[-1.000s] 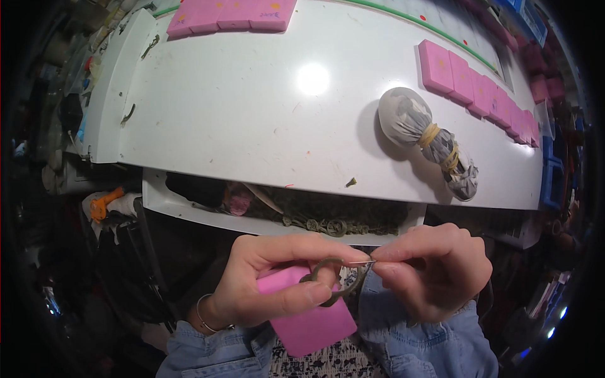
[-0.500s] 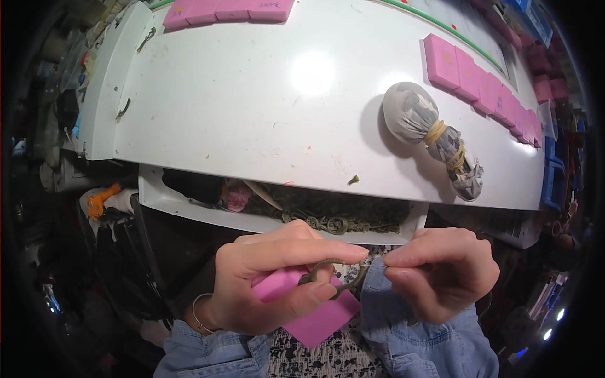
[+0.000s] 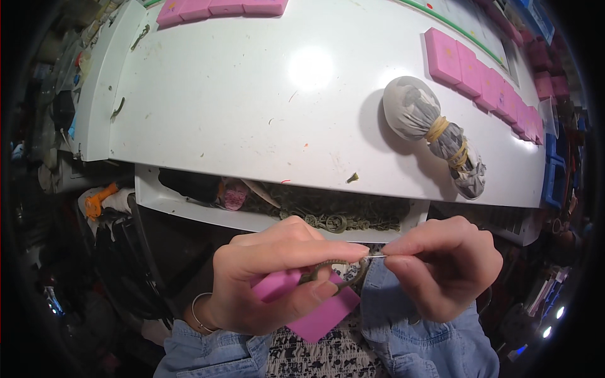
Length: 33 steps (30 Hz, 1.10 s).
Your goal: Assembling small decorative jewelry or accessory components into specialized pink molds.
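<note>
One view, from the head, shows the left hand [image 3: 271, 277] pinching a dark green ring [image 3: 360, 275] between thumb and fingers. The right hand [image 3: 450, 268] pinches a thin needle [image 3: 376, 256] with thumb and forefinger, just beside the left forefinger's tip. The ring is above a pink block [image 3: 324, 315]; I cannot tell if the left hand holds this block too. On the white table [image 3: 233, 107] lies a grey bundle [image 3: 409, 107] with yellow bands [image 3: 437, 128].

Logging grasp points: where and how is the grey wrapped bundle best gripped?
Likely across the neck of the grey wrapped bundle, between its yellow bands, coming from the near right: it is slimmer than the round head, and the tail slants toward the near edge of the desk.
</note>
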Each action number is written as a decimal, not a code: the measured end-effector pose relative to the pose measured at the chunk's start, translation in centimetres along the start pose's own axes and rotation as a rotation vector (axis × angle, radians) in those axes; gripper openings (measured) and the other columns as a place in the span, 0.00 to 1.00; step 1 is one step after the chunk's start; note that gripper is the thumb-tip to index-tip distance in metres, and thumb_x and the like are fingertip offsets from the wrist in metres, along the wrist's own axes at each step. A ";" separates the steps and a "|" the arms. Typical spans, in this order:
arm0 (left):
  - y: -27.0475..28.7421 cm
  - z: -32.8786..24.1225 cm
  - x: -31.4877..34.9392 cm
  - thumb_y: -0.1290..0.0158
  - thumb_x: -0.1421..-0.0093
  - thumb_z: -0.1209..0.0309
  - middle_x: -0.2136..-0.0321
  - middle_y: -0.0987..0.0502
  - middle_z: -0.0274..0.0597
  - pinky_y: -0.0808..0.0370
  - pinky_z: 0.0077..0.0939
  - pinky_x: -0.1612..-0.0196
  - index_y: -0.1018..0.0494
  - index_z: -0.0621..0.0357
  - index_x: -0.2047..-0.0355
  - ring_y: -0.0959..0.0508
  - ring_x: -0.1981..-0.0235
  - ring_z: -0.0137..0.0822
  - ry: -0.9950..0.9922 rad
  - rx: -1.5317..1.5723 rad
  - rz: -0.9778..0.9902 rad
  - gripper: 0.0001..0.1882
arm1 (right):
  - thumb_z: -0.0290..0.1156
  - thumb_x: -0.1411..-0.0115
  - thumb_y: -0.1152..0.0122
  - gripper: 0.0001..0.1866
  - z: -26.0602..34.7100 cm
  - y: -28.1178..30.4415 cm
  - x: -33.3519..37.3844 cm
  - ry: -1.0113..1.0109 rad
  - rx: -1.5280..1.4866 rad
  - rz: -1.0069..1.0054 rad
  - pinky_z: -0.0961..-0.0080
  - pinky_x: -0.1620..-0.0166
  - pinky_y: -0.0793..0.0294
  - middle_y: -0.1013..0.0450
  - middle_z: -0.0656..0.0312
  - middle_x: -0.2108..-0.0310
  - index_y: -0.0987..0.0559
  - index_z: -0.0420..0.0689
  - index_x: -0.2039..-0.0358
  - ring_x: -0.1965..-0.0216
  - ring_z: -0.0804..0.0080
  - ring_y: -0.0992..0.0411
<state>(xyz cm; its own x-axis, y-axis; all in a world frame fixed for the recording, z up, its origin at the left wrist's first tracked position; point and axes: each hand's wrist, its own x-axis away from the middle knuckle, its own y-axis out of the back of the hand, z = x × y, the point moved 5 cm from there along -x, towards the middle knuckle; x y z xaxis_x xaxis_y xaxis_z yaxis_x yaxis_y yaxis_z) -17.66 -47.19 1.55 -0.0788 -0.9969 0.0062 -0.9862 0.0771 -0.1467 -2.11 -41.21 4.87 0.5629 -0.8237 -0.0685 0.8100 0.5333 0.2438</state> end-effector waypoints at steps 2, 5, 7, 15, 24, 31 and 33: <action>0.1 0.1 0.0 0.43 0.52 0.77 0.81 0.27 0.39 0.30 0.23 0.72 0.25 0.70 0.63 0.27 0.75 0.33 -0.019 -0.025 -0.014 0.14 | 0.22 0.51 0.35 0.09 0.0 0.0 -0.2 0.005 0.061 0.019 0.86 0.80 0.31 0.25 0.60 0.78 0.23 0.39 0.68 0.83 0.81 0.29; 0.1 0.1 0.2 0.44 0.54 0.80 0.81 0.27 0.38 0.30 0.22 0.72 0.25 0.69 0.64 0.28 0.76 0.32 0.013 -0.108 -0.034 0.15 | 0.22 0.51 0.35 0.09 0.0 -0.1 -0.1 0.009 0.086 0.007 0.86 0.80 0.32 0.25 0.60 0.79 0.23 0.39 0.68 0.84 0.81 0.29; 0.3 -0.3 0.1 0.44 0.56 0.81 0.81 0.27 0.38 0.30 0.22 0.72 0.24 0.68 0.65 0.28 0.76 0.32 -0.019 -0.200 -0.044 0.15 | 0.21 0.51 0.35 0.08 -0.1 -0.3 0.0 0.023 0.076 -0.021 0.86 0.80 0.32 0.25 0.60 0.79 0.23 0.38 0.68 0.83 0.81 0.29; -0.2 -1.1 0.0 0.43 0.60 0.80 0.77 0.24 0.41 0.29 0.24 0.70 0.23 0.64 0.68 0.27 0.75 0.36 -0.163 -0.531 -0.068 0.15 | 0.22 0.55 0.35 0.08 -0.2 -1.4 1.1 -0.157 0.000 -0.114 0.78 0.80 0.32 0.27 0.59 0.82 0.21 0.44 0.70 0.84 0.69 0.30; -0.4 -1.5 0.3 0.40 0.56 0.74 0.75 0.24 0.37 0.29 0.25 0.71 0.22 0.60 0.68 0.28 0.74 0.36 -0.280 -0.667 -0.110 0.12 | 0.16 0.60 0.32 0.18 -0.5 -2.9 1.9 0.294 0.075 -0.227 0.82 0.86 0.37 0.29 0.58 0.85 0.27 0.34 0.67 0.89 0.74 0.33; -0.8 -1.6 0.6 0.39 0.57 0.76 0.76 0.24 0.35 0.28 0.25 0.72 0.22 0.58 0.68 0.28 0.74 0.37 -0.348 -0.707 -0.152 0.13 | 0.15 0.60 0.32 0.18 -0.3 -3.4 2.6 0.286 0.146 -0.302 0.83 0.86 0.37 0.28 0.59 0.84 0.28 0.33 0.67 0.89 0.76 0.33; -0.9 -1.8 0.9 0.39 0.58 0.77 0.76 0.25 0.35 0.28 0.25 0.72 0.22 0.58 0.69 0.28 0.74 0.37 -0.366 -0.712 -0.180 0.13 | 0.15 0.60 0.32 0.17 -0.3 -3.6 3.0 0.260 0.167 -0.323 0.83 0.86 0.36 0.28 0.59 0.84 0.28 0.33 0.67 0.89 0.76 0.33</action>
<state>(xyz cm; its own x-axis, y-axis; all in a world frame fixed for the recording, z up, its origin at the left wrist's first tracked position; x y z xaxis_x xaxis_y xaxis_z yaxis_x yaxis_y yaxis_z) -17.14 -48.17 3.42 0.0201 -0.9283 -0.3714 -0.8451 -0.2143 0.4899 -3.31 -45.51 3.54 0.3256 -0.8555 -0.4026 0.9255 0.2012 0.3210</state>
